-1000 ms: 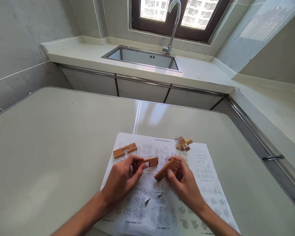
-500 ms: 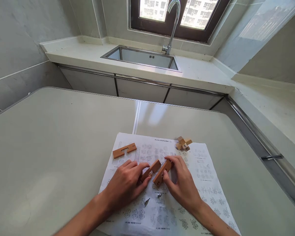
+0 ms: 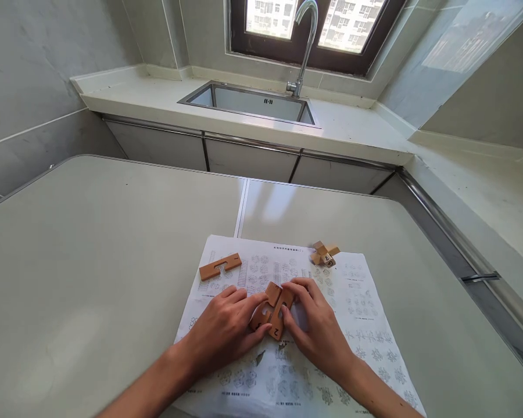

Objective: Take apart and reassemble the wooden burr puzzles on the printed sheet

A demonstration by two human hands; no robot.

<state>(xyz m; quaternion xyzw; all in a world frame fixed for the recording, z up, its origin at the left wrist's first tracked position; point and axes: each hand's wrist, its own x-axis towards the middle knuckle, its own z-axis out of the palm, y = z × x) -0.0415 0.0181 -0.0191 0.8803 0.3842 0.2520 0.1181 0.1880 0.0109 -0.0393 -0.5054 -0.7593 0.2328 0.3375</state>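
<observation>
Brown wood comes first on our left: a notched block marked 1 [image 3: 220,267] lies just beyond the left hand [image 3: 222,322], apart from its fingers. We see this hand pinching a second block [image 3: 260,319] between thumb and forefinger, its dark marking too small for us to read. Between the two hands, this piece sits slantwise against a block marked 2 [image 3: 277,327]; we cannot tell whether they interlock. The right hand [image 3: 317,328] pinches the block marked 2 between its thumb and fingertips, on the side facing the left hand, so we find both held pieces in the space that separates the thumbs. Farther out, beyond the right hand and well apart from it, we notice a paler wooden cluster [image 3: 325,254] of crossed pieces with numerals on it. Beneath both hands we see a printed sheet [image 3: 366,360], torn in two small spots just on the near side of the held blocks.
</observation>
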